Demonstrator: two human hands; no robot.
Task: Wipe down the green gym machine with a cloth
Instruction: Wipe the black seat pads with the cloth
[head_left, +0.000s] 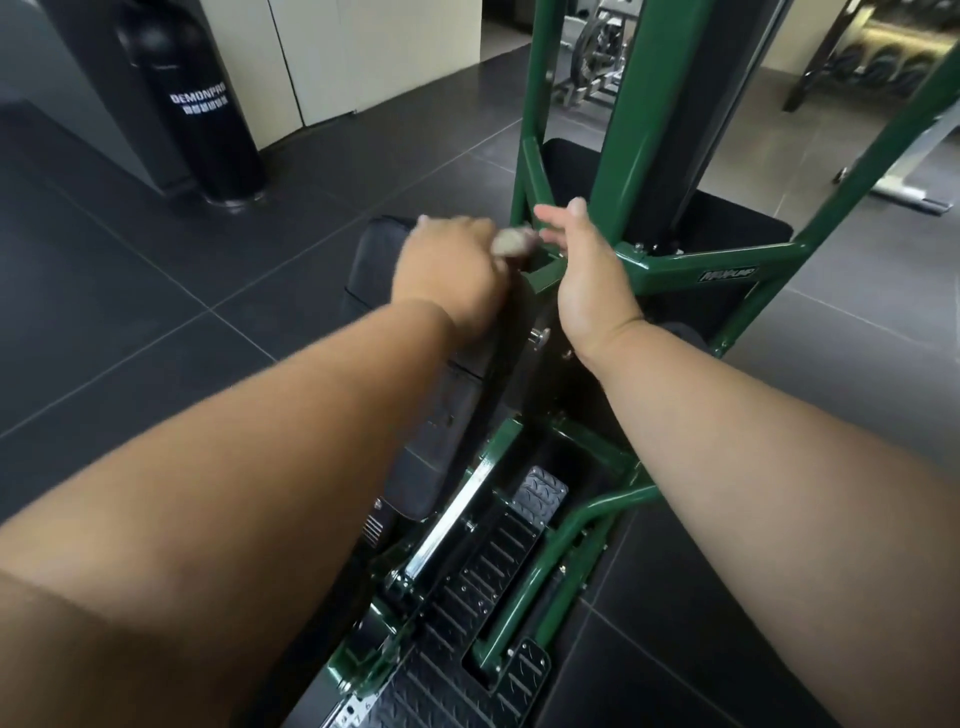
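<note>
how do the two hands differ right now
The left hand is curled round a small beige cloth and looks motion-blurred; the right hand holds nothing, fingers straight, and is sharp. The left is over the black pad, the right by the green frame. Both reach toward the same joint.

Your two bare arms, nothing worn

Your left hand (449, 275) and right hand (589, 275) carry no gloves, rings or watch; both forearms run bare to the near frame edge, with no sleeve in view. The left hand is motion-blurred.
</note>
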